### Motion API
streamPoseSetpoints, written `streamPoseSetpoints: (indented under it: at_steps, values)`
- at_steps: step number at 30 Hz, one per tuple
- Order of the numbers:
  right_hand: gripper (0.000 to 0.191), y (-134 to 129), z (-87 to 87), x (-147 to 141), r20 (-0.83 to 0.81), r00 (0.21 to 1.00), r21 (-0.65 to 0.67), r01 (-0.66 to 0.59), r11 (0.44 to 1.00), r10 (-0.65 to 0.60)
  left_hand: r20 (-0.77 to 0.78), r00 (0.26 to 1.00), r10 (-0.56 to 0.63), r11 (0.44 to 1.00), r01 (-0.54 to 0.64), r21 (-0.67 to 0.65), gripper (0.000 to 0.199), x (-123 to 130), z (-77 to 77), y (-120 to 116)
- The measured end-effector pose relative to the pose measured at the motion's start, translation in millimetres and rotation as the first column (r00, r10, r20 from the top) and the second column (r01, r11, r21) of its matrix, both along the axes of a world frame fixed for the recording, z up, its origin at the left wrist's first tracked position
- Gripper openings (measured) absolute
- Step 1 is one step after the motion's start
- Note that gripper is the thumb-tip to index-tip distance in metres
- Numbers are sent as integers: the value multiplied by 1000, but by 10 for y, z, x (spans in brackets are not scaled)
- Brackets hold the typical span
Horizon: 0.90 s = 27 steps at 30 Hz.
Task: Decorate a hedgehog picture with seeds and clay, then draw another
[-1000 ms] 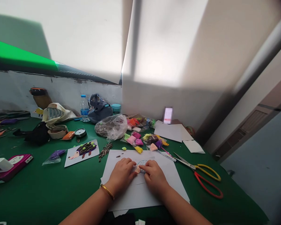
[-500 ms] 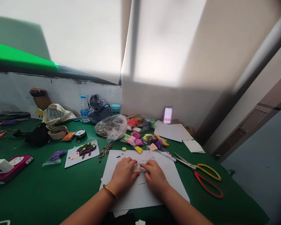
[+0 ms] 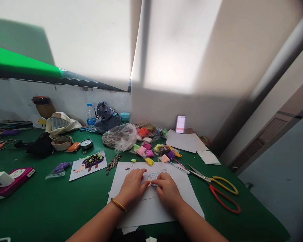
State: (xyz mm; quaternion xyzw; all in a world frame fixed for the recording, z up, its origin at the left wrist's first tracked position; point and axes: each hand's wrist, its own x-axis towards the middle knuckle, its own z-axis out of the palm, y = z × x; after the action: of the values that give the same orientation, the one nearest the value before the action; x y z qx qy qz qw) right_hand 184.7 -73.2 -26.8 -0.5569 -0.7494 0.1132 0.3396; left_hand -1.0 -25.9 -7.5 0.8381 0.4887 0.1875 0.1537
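On white paper (image 3: 146, 212): small peach clay piece (image 3: 149, 182) at left edge of blue-outlined round drawing (image 3: 154, 175). Left hand (image 3: 132, 185) loosely curved, thumb at clay; right hand (image 3: 169, 191) unclenched, index finger touching it. Left index just backed off slightly.

Both hands lowered, fingertips converging at center.
The left hand (image 3: 132, 186) lies palm down, fingers bent, thumb extended inward — a gold bangle circles its wrist. The right hand (image 3: 167, 190) angles inward from the opposite side — index finger extended toward the left thumb, remaining fingers curled beneath. Both bare forearms slant in from the lower edge.
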Motion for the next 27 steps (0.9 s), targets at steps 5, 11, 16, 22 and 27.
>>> streamPoseSetpoints:
  at_steps: [5,11,16,22,27]
  values:
    - [42,-24,-6,-23,129,991,22,-28,999,25,37,999,-12,1000,12,-6,46,-30,-19,1]
    - [44,-26,-7,-28,155,988,47,-30,998,23,130,991,3,998,5,-60,35,-81,-52,71]
    - [52,-27,-5,-25,179,981,40,-77,996,69,175,983,-58,995,71,-67,20,-197,-28,112]
    - [48,-30,7,-40,184,981,-9,-68,998,68,89,973,-213,977,212,26,16,-232,-6,35]
    - [46,-44,44,-47,178,982,-40,-64,997,70,-23,973,-228,963,229,143,16,-192,23,-55]
